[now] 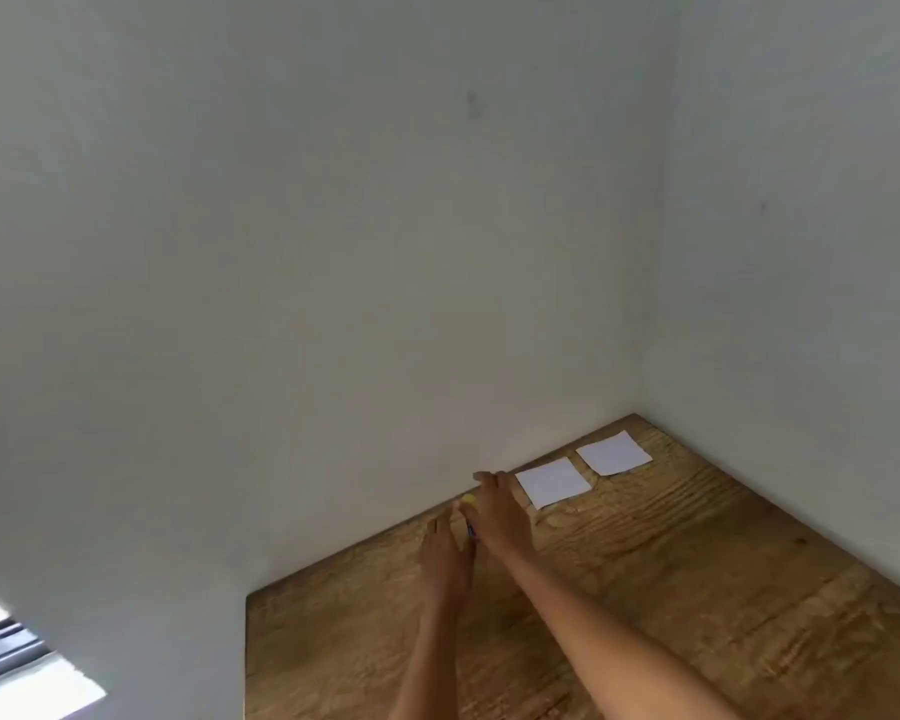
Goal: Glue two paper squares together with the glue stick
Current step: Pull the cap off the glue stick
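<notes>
Plywood makes up the table (645, 589) we work at, pushed into a corner of pale walls (333, 252). We see 2 white paper squares (553, 482) lying flat near the far edge, side by side with a narrow gap between them, the right square (614, 452) closer to the corner. Neither overlaps the other.

Our right hand (497, 514) reaches out just left of the nearer square, its fingers extended forward over the glue stick (468, 500), of which we see only a yellow end and a bit of blue body. We cannot tell whether that hand grips the stick or only rests on it. Our left hand (445, 556) lies just beside it, fingers straight and relaxed, holding nothing.

At the lower left corner a bright window frame (17, 662) shows, blurred.
</notes>
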Demonstrator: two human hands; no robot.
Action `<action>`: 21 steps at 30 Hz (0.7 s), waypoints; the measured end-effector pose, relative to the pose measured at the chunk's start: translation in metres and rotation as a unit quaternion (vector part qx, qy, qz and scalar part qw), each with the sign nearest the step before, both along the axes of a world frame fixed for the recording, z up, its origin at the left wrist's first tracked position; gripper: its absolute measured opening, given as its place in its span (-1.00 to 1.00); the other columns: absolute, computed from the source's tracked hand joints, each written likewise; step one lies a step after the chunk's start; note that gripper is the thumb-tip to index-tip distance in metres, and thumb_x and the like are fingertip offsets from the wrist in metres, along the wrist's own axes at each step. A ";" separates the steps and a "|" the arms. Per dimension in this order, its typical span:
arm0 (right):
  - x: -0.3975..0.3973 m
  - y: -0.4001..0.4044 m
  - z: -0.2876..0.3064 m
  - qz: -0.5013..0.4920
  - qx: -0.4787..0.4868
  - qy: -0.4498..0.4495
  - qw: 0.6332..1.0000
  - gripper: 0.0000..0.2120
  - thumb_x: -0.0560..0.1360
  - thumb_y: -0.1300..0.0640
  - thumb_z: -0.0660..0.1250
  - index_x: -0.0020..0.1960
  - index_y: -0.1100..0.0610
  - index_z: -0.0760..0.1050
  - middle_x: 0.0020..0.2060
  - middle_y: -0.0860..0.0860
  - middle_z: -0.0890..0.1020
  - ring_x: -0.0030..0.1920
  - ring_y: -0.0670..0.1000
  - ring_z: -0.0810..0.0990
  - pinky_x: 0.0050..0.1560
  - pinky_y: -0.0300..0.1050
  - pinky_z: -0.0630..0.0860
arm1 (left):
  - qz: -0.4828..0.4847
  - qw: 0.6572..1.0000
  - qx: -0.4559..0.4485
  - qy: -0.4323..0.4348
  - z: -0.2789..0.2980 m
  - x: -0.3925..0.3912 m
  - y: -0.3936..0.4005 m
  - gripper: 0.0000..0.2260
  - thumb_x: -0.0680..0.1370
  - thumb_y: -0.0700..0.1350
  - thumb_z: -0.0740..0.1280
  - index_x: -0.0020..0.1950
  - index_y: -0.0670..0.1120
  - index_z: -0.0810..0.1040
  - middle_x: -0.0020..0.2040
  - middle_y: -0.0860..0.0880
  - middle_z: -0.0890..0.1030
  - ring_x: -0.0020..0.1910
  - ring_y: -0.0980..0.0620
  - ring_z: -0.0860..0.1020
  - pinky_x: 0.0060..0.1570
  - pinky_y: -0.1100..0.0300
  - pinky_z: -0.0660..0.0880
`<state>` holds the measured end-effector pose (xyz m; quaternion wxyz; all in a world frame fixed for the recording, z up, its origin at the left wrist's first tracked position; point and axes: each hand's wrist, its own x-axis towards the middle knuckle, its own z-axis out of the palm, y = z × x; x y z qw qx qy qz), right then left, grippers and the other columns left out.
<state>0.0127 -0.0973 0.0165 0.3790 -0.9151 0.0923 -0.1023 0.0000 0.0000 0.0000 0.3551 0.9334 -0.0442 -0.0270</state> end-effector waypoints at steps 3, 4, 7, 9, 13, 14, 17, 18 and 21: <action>0.015 0.000 0.001 0.029 0.003 0.036 0.999 -0.69 0.52 0.04 0.27 0.23 0.12 0.43 0.19 0.07 0.46 0.12 0.07 0.53 0.03 -0.07 0.46 | 0.037 0.993 -0.107 -0.019 0.001 0.011 -0.008 -0.75 0.50 -0.22 0.29 0.17 -0.04 0.48 0.12 -0.05 0.55 0.17 -0.11 0.51 -0.03 0.16 0.47; 0.018 -0.001 0.001 0.028 0.013 0.035 0.999 -0.75 0.51 0.06 0.28 0.15 0.13 0.48 0.13 0.08 0.50 0.09 0.07 0.54 0.01 -0.07 0.47 | 0.050 0.988 -0.142 -0.017 0.002 0.015 -0.009 -0.79 0.48 -0.24 0.29 0.05 0.02 0.50 -0.01 0.01 0.56 0.06 -0.09 0.54 -0.19 0.25 0.43; 0.026 -0.004 0.000 0.043 0.034 0.020 0.998 -0.82 0.48 0.08 0.33 0.02 0.15 0.54 0.01 0.09 0.57 0.01 0.06 0.57 -0.07 -0.15 0.48 | 0.064 0.983 -0.173 0.004 -0.003 0.024 -0.010 -0.81 0.49 -0.23 0.31 0.07 -0.04 0.52 -0.06 0.04 0.56 -0.14 0.09 0.50 -0.33 0.37 0.30; 0.030 -0.007 0.006 0.067 0.031 0.004 0.997 -0.80 0.45 0.06 0.37 0.02 0.15 0.54 -0.03 0.07 0.61 -0.03 0.04 0.58 -0.10 -0.17 0.48 | 0.063 0.984 -0.168 0.000 -0.006 0.028 -0.010 -0.85 0.50 -0.18 0.34 0.06 -0.08 0.54 -0.12 0.03 0.57 -0.21 0.13 0.47 -0.36 0.39 0.29; 0.037 -0.014 0.021 0.103 -0.023 0.002 0.994 -0.74 0.45 -0.04 0.37 -0.01 0.14 0.51 -0.10 0.05 0.63 -0.11 0.02 0.58 -0.26 -0.20 0.38 | 0.070 0.982 -0.174 -0.009 -0.003 0.036 -0.012 -0.91 0.49 -0.16 0.35 -0.22 -0.09 0.51 -0.39 0.06 0.49 -0.43 0.16 0.41 -0.46 0.30 0.23; 0.039 -0.016 0.025 0.112 -0.054 0.015 0.992 -0.72 0.46 -0.07 0.34 -0.03 0.15 0.49 -0.13 0.06 0.63 -0.15 0.03 0.57 -0.29 -0.20 0.34 | 0.065 0.983 -0.172 -0.015 -0.001 0.038 -0.013 -0.87 0.49 -0.17 0.35 -0.26 -0.08 0.48 -0.43 0.08 0.47 -0.45 0.17 0.39 -0.46 0.29 0.22; 0.043 -0.019 0.041 0.164 -0.134 0.081 0.974 -0.69 0.52 -0.07 0.26 -0.03 0.20 0.43 -0.16 0.14 0.60 -0.17 0.09 0.53 -0.27 -0.13 0.34 | 0.045 0.983 -0.177 -0.012 0.006 0.036 -0.012 -0.86 0.48 -0.21 0.36 -0.27 -0.09 0.49 -0.44 0.08 0.46 -0.46 0.16 0.38 -0.43 0.27 0.26; 0.043 -0.020 0.046 0.192 -0.154 0.098 0.964 -0.72 0.53 -0.05 0.24 -0.03 0.19 0.41 -0.17 0.15 0.57 -0.18 0.10 0.51 -0.29 -0.12 0.33 | 0.035 0.984 -0.176 -0.012 0.009 0.035 -0.010 -0.90 0.48 -0.21 0.36 -0.23 -0.12 0.52 -0.43 0.06 0.47 -0.45 0.16 0.38 -0.42 0.26 0.27; 0.042 -0.025 0.063 0.275 -0.165 0.140 0.937 -0.76 0.55 0.00 0.23 0.02 0.19 0.39 -0.11 0.15 0.57 -0.14 0.06 0.49 -0.24 -0.12 0.35 | -0.003 0.988 -0.157 -0.007 0.014 0.032 0.001 -0.91 0.49 -0.16 0.36 -0.11 -0.19 0.59 -0.36 -0.09 0.54 -0.40 0.05 0.42 -0.34 0.16 0.29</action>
